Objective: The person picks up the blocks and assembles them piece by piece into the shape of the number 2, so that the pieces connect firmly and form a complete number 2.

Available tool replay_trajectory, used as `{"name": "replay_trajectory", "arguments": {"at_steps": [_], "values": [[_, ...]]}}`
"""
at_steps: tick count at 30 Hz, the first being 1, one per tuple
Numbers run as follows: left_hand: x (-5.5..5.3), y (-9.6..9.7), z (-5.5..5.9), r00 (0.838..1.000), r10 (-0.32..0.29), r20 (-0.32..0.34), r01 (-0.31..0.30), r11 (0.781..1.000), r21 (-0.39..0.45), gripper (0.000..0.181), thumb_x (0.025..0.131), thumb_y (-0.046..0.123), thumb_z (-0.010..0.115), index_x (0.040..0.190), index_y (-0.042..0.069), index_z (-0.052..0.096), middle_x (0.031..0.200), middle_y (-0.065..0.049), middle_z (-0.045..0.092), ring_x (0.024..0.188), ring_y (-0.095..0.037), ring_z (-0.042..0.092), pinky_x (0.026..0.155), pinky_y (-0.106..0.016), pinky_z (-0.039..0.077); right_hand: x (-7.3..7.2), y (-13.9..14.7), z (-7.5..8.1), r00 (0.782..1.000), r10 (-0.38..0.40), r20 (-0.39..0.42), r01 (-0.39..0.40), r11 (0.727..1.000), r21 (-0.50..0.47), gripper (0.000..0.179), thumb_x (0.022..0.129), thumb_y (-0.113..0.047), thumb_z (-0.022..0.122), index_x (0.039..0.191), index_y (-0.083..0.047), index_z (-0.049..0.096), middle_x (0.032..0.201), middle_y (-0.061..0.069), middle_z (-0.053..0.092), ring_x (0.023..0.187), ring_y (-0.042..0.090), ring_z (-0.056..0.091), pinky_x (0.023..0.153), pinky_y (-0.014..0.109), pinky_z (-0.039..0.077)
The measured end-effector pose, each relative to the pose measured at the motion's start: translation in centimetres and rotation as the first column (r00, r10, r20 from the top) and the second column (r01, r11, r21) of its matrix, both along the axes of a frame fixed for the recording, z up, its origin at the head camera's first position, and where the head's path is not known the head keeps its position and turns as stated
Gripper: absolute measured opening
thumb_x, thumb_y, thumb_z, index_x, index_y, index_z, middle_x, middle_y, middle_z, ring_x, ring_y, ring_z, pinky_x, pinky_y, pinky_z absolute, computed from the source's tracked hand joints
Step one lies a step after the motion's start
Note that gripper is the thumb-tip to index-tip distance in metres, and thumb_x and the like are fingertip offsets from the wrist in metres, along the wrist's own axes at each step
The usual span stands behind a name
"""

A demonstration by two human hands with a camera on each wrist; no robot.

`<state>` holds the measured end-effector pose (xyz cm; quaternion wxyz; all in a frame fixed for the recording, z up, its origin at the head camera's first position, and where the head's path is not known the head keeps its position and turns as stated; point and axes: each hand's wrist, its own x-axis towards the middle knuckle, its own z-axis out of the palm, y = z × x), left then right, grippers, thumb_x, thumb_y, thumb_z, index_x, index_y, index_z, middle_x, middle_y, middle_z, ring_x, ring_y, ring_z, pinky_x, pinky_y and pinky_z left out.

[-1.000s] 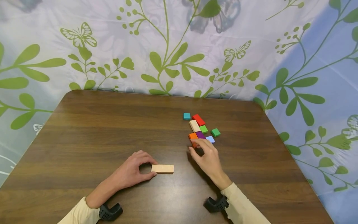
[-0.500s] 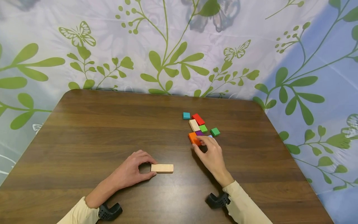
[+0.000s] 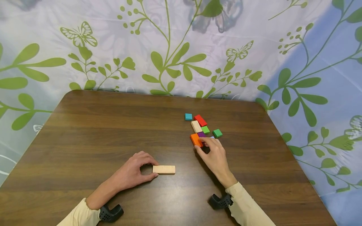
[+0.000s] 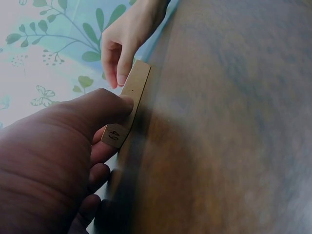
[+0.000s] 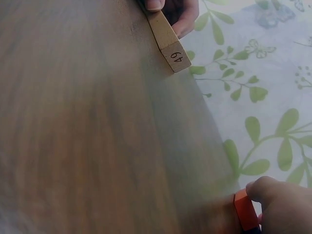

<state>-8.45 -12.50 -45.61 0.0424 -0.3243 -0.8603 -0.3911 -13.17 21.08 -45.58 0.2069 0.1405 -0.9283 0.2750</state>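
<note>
My left hand pinches one end of a plain wooden block lying flat on the table, thumb on its near side and fingers on its far side. The block's end face bears the number 49 in the left wrist view. Farther right, my right hand pinches an orange block between thumb and fingertips at its near right part. The right wrist view shows the thumb against this orange block. A purple block lies right beside it, partly covered by the fingers.
Beyond the right hand lie a cream block, a red block, a teal block, a lime block and a green block. A light blue block is mostly hidden behind the hand. A patterned cloth hangs behind the table.
My right hand has shifted slightly right, from over the orange block to its right side, uncovering more of it and hiding most of the light blue one. The left hand stays still.
</note>
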Motion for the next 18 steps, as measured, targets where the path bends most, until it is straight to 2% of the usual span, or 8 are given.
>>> {"name": "replay_trajectory", "arguments": {"at_steps": [9,18], "values": [[0.00,0.05,-0.01,1.000,-0.002,-0.012,0.002,1.000,0.005,0.026,0.084,0.023,0.088,0.107,0.028,0.075,0.104,0.018,0.069,0.097,-0.007,0.058,0.084,-0.037,0.049,0.06,-0.02,0.04,1.000,0.015,-0.013,-0.014,0.999,0.032,0.039,0.084,-0.027,0.088,0.115,-0.007,0.076,0.109,0.009,0.075,0.094,0.024,0.060,0.080,0.038,0.056],[0.01,0.11,0.07,1.000,0.009,-0.028,-0.009,1.000,0.007,0.027,0.082,0.023,0.089,0.105,0.027,0.075,0.103,0.020,0.069,0.096,-0.005,0.056,0.083,-0.034,0.048,-0.01,-0.14,0.14,0.999,0.044,0.000,-0.044,0.998,0.049,0.035,0.085,-0.022,0.086,0.116,-0.007,0.076,0.113,0.007,0.076,0.102,0.026,0.061,0.087,0.041,0.055]]}}
